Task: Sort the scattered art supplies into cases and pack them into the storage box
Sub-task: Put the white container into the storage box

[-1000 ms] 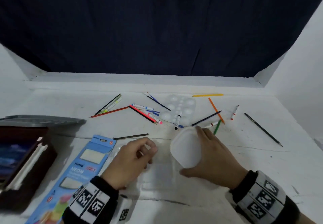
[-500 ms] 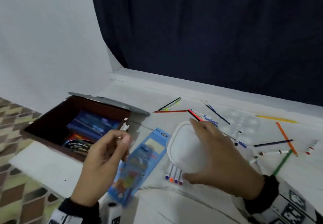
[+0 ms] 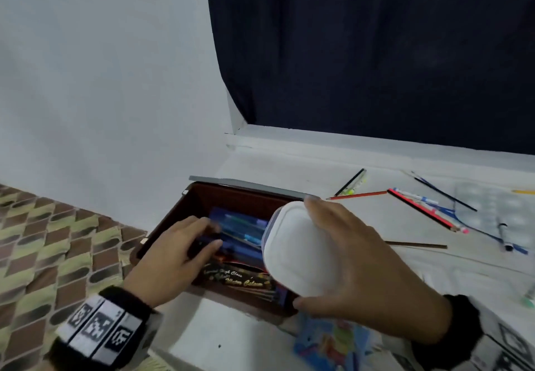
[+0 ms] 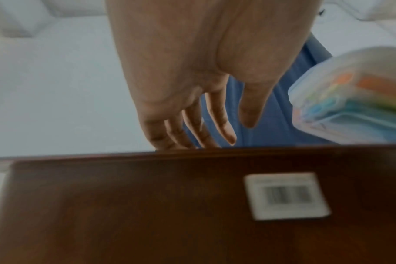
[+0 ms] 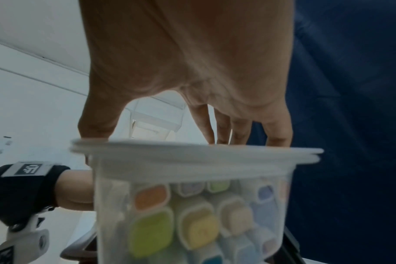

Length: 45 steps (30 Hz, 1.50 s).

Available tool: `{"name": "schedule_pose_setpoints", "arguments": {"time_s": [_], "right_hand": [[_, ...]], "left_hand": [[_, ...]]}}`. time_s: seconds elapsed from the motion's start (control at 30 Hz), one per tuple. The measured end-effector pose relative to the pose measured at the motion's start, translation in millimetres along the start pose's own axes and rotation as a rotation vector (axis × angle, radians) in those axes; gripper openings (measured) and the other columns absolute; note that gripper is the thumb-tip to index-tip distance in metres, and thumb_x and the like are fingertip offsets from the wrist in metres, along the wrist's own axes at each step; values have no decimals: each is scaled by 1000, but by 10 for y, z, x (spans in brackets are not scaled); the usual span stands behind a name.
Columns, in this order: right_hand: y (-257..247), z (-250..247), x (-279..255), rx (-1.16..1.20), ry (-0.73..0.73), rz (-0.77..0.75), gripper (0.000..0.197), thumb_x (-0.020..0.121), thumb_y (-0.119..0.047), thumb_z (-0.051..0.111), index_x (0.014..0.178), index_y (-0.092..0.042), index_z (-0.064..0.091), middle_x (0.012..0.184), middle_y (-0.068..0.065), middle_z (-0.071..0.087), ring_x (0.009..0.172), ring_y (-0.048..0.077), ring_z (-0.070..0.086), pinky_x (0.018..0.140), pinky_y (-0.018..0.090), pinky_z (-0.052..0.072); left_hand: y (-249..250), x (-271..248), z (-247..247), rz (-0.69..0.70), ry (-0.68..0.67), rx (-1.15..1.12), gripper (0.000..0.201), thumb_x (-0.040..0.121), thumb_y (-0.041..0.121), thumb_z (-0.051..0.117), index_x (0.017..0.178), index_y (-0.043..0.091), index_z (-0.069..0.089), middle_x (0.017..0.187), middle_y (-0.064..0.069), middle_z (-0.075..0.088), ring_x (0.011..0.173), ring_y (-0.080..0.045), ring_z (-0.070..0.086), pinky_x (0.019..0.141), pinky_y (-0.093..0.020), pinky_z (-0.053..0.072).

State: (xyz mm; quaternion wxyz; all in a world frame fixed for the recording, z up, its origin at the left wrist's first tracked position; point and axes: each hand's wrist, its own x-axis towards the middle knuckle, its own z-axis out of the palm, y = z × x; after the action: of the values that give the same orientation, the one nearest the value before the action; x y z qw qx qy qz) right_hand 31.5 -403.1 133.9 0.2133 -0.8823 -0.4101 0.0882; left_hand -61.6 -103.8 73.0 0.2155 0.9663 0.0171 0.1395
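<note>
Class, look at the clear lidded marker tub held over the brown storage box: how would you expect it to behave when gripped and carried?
The marker tub probably stays stiff: its walls look unbent under the right hand. It may be slippery, since the smooth lid is gripped only at its edges. Packed with markers, it is likely fairly heavy for its size.

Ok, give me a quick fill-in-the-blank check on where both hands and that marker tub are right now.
1. The right hand holds the clear marker tub by its ____ lid.
2. The tub hangs over the open brown ____.
3. The left hand reaches ____ the storage box, holding nothing that shows.
4. Loose pencils lie on the white surface to the ____ of the box.

Missing words: white; storage box; into; right
</note>
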Motion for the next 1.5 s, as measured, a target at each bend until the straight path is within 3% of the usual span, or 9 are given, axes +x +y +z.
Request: {"name": "schedule_pose_setpoints", "arguments": {"time_s": [0.23,0.4,0.53,0.67,0.8,1.0,1.17,1.4,1.5], "right_hand": [[-84,144,86,-20,-9,101,125,59,-80,70,151,-45,-6,147,-36,-1,132,-12,7,113,20,18],[-14,171,98,34,27,93,125,54,-81,73,154,-42,8,152,-32,12,139,-8,16,116,23,24],[34,195,109,111,57,113,124,53,-75,80,153,-41,16,152,-31,20,136,-11,21,106,10,21],[52,228,85,165,81,135,120,52,-73,82,151,-42,21,148,-32,25,131,-10,28,102,15,26],[60,256,43,179,96,147,118,51,-77,79,149,-45,22,144,-36,27,129,-12,30,104,18,31],[5,313,26,123,112,131,114,57,-80,74,149,-46,16,145,-33,24,131,-8,26,112,24,29],[-101,262,34,-46,98,84,106,64,-79,68,148,-44,15,147,-26,20,133,-3,21,113,27,23],[-193,211,111,-175,50,36,107,67,-81,61,150,-44,5,155,-19,15,139,5,18,115,32,22],[-200,194,204,-158,65,27,107,65,-80,65,149,-46,9,153,-20,17,139,5,20,113,32,24]], "left_hand": [[-325,468,150,112,-321,245,71,85,70,32,136,23,51,126,5,54,112,-16,56,101,-36,47],[-162,419,-56,194,-487,175,73,82,72,32,140,30,48,130,11,52,120,-8,54,104,-30,44],[-53,490,-263,269,-558,236,53,92,61,49,135,31,52,125,11,54,114,-8,56,100,-29,46],[-37,828,-113,327,-667,392,50,96,46,56,139,21,49,130,1,52,118,-18,55,103,-30,42],[-26,1071,103,327,-760,600,65,96,51,53,151,18,36,151,-3,40,130,-24,50,106,-35,42],[95,1198,276,330,-791,793,92,86,62,62,156,21,19,151,-8,34,120,-32,53,100,-40,47],[143,1207,301,322,-882,794,93,83,38,75,155,22,18,151,-12,30,123,-34,53,100,-41,47],[89,1037,183,356,-943,523,58,92,40,65,143,29,41,138,2,54,122,-22,56,97,-27,43],[-27,944,132,360,-1041,518,49,94,45,59,139,30,48,138,0,56,125,-22,54,105,-37,44]]}}
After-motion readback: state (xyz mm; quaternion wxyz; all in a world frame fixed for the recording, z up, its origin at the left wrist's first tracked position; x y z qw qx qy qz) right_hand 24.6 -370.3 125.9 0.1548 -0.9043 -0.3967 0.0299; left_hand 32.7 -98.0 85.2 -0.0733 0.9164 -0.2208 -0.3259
